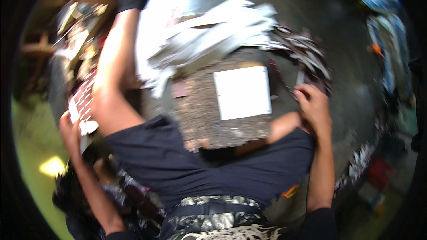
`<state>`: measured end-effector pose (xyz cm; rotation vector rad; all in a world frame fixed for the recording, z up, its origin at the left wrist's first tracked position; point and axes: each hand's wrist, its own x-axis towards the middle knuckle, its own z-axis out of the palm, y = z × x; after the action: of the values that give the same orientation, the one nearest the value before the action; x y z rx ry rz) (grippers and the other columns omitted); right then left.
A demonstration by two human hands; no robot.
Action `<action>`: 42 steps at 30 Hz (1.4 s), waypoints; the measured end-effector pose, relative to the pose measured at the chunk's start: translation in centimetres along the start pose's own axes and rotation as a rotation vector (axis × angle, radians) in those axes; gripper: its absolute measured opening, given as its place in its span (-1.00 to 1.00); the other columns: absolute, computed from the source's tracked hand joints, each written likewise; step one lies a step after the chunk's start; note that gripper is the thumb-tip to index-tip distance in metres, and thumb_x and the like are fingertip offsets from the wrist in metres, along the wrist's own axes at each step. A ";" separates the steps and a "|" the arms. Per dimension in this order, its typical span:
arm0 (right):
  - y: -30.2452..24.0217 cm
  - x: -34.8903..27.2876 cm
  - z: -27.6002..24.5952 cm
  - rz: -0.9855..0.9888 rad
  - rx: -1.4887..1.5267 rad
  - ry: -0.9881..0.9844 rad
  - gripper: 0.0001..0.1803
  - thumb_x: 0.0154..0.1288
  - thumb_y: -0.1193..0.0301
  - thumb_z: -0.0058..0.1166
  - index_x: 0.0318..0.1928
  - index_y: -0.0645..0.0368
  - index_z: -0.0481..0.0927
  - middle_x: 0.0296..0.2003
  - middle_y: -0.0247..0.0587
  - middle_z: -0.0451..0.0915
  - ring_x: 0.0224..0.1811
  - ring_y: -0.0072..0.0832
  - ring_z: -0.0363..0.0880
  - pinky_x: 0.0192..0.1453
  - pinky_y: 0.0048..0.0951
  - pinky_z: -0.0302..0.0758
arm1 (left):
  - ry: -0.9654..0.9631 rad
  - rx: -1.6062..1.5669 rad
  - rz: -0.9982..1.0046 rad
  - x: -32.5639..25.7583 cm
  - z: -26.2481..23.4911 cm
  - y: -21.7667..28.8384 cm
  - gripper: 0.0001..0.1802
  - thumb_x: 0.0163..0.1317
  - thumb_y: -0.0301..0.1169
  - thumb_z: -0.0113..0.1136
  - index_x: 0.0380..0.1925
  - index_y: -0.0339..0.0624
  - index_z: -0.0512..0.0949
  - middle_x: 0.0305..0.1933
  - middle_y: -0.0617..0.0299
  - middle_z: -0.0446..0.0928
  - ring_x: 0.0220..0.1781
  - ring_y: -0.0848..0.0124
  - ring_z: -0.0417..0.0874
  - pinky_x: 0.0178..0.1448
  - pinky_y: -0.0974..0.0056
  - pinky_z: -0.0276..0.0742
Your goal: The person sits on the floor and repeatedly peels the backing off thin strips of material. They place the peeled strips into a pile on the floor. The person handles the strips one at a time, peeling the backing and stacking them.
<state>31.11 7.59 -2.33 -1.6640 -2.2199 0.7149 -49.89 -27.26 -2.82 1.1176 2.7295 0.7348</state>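
Note:
My right hand (315,109) is closed in a pinch beside my right knee. A narrow pale strip (300,78) rises from its fingertips; blur hides whether it is paper or a blade. A thin dark red strip (279,74) curves close to the same fingers. Out at the left, my left hand (70,134) is closed by the white edge of a dark red sheet with white dashes (84,100), and what it grips is unclear. Between my legs a square white sheet (243,93) lies flat on a worn, rough-topped block (198,115).
Beyond the block lies a heap of long white strips (218,24), and dark strips (307,51) are piled to its right. A small reddish piece (180,89) rests on the block's left edge. Blue and white bags (384,49) stand far right on the grey floor (344,58).

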 end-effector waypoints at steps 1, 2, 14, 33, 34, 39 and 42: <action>1.2 0.3 -0.4 0.073 -0.008 0.002 -0.76 0.54 0.35 0.34 0.05 0.22 0.85 -0.08 0.10 0.85 -0.04 0.02 0.85 0.12 -0.15 0.70 | -0.009 0.073 -0.005 0.6 -0.3 -0.8 -0.37 0.38 -0.43 0.62 0.40 -0.33 0.61 0.32 0.08 0.71 0.31 0.24 0.70 0.47 0.12 0.59; 2.3 0.7 -0.5 0.121 0.026 0.041 -0.75 0.53 0.35 0.35 0.07 0.21 0.85 -0.08 0.12 0.86 -0.04 0.02 0.88 0.11 -0.12 0.71 | -0.005 0.120 0.057 0.8 -0.4 -1.4 -0.34 0.37 -0.44 0.63 0.43 -0.32 0.60 0.31 0.08 0.70 0.30 0.25 0.69 0.49 0.13 0.57; 8.7 7.9 0.1 0.240 -0.126 -0.281 -0.41 0.46 0.18 0.47 0.43 0.04 0.75 0.14 0.21 0.83 0.25 0.14 0.80 0.38 0.03 0.67 | 0.038 0.056 0.026 -2.8 0.5 13.9 -0.47 0.67 -0.34 0.37 0.55 -0.14 0.60 0.40 0.18 0.63 0.23 0.39 0.57 0.27 0.27 0.49; 0.3 20.8 -0.9 0.008 0.285 -0.043 -0.66 0.52 0.25 0.41 0.09 0.26 0.83 -0.16 -0.25 0.87 -0.11 -0.51 0.77 0.07 -0.37 0.65 | -0.273 0.042 0.799 -9.2 18.0 51.7 -0.73 0.40 -0.35 0.54 0.00 -0.14 0.70 -0.06 0.09 0.69 0.07 0.02 0.67 0.20 -0.06 0.51; -1.3 18.2 -1.0 -0.055 0.415 0.004 -0.71 0.54 0.31 0.41 0.05 0.29 0.82 -0.25 -0.37 0.80 -0.20 -0.65 0.66 -0.04 -0.44 0.61 | -0.248 0.007 0.834 -9.1 18.1 51.7 -0.74 0.41 -0.35 0.53 0.00 -0.13 0.70 -0.07 0.10 0.69 0.06 0.02 0.67 0.18 -0.06 0.50; -9.6 6.8 -1.3 0.151 1.010 -0.348 -0.62 0.70 0.28 0.32 0.29 0.30 0.72 -0.15 -0.21 0.85 -0.20 -0.58 0.82 -0.23 -0.56 0.71 | -0.331 -0.151 0.897 -10.3 16.0 51.1 -0.76 0.41 -0.48 0.51 0.04 -0.10 0.77 -0.14 0.15 0.71 -0.10 0.09 0.73 0.08 0.00 0.54; -13.0 2.9 1.2 0.331 1.544 -0.541 -0.23 0.67 0.32 0.39 0.64 0.40 0.31 0.15 0.04 0.78 -0.14 -0.45 0.83 -0.29 -0.52 0.75 | -0.667 -0.448 0.755 -11.7 14.0 50.2 -0.74 0.39 -0.61 0.50 0.05 -0.17 0.83 -0.10 0.11 0.79 -0.10 0.23 0.83 -0.03 0.16 0.70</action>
<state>19.09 7.25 3.46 -0.9316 -0.7952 2.2956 -5.78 1.08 7.50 1.8411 1.4851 0.7844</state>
